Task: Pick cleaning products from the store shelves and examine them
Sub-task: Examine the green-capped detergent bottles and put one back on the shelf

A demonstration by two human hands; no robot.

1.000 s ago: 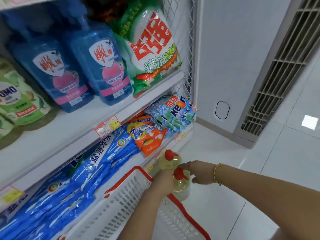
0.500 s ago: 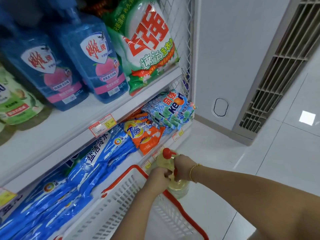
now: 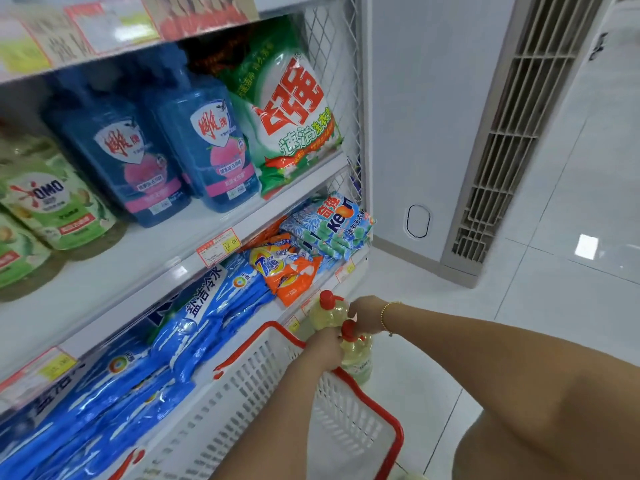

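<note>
Bottle (image 3: 356,362) picking is the step you are working on: the bottle, with its red cap (image 3: 348,330) on, is sitting directly under your right fingers, and I cannot tell whether it is off the floor yet. Your right hand (image 3: 367,313) is curling its fingertips down at the neck beside the cap, pinching it. Your left hand (image 3: 322,348) is lying against the bottle's shoulder, but its fingers are hiding behind it, so I cannot tell whether they are gripping. A far bottle (image 3: 325,315) is standing just beyond your right fingertips. Both are holding pale yellow liquid, filling them about to the shoulders. The basket (image 3: 242,393) is sitting on your side of the fingers, and the bottle is staying outside its far rim. Next, I judge, you are needing a firm lift straight up, then a turn of the label toward you.
</note>
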